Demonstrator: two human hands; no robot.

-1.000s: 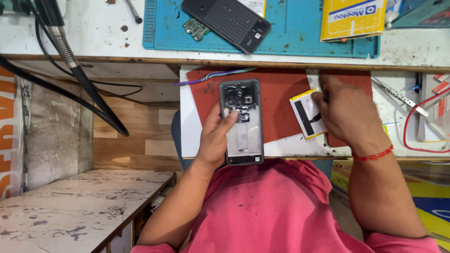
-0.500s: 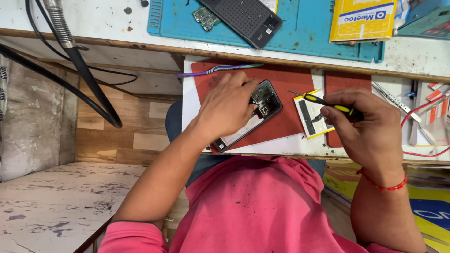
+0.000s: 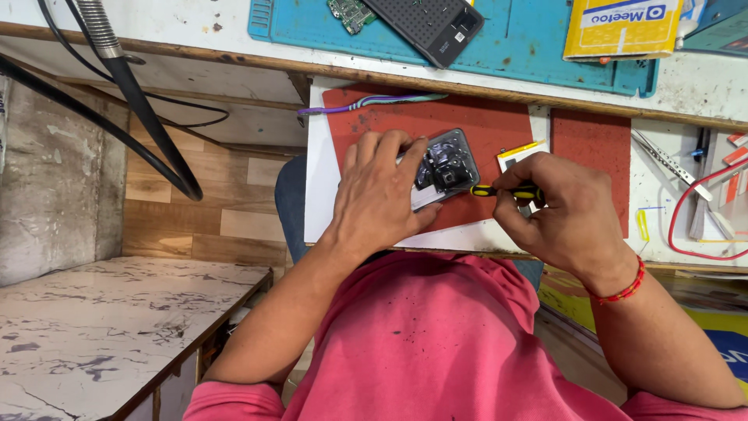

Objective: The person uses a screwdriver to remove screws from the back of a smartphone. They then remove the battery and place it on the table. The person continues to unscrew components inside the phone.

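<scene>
Nearest the camera, the person's pink shirt point(image 3: 436, 343) fills the lower frame, both forearms reaching forward from it. The left hand point(image 3: 382, 191) lies over an opened phone point(image 3: 444, 168), its grip clamped down on the body with fingers spread across the top, seemingly to pin it flat and keep it from sliding on the red mat point(image 3: 467, 125). The phone sits tilted on that mat, camera end toward the right, inner parts exposed. The right hand point(image 3: 557, 210) has its grip closed around a small yellow-and-black screwdriver point(image 3: 502, 190), held almost level so the tip meets the phone's camera end. Just beyond the knuckles a small pale card point(image 3: 518, 154) lies on the mat. Farther back, on the table point(image 3: 701, 86), a blue work mat point(image 3: 538, 35) carries a dark phone back cover point(image 3: 428, 23), a green circuit board point(image 3: 352, 12) and a yellow box point(image 3: 623, 27).
</scene>
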